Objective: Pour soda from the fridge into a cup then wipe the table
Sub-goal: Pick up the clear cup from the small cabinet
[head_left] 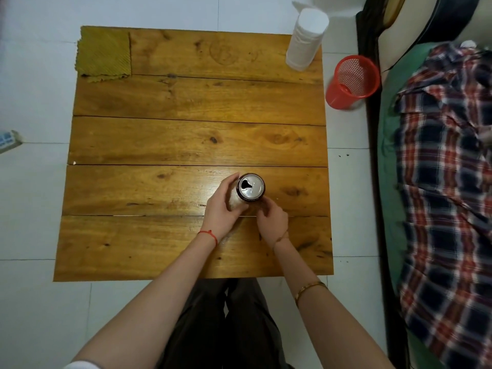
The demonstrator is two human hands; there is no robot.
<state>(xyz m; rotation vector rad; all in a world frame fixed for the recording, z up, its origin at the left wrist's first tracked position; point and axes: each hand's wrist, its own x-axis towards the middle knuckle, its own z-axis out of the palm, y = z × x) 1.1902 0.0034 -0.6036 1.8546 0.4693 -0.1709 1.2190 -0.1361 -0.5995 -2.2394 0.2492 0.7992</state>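
Plank-built wooden worktop (186, 139), glossy and knotted. A round metal soda can (251, 187) stands upright near its front edge, top opened. Left hand (222, 209) curls its fingers (231, 182) around the can's left side; right hand (272, 218) touches its near base, fingers bent. Far from the can: ribbed yellow cloth (103, 55), white cup stack (306, 39).
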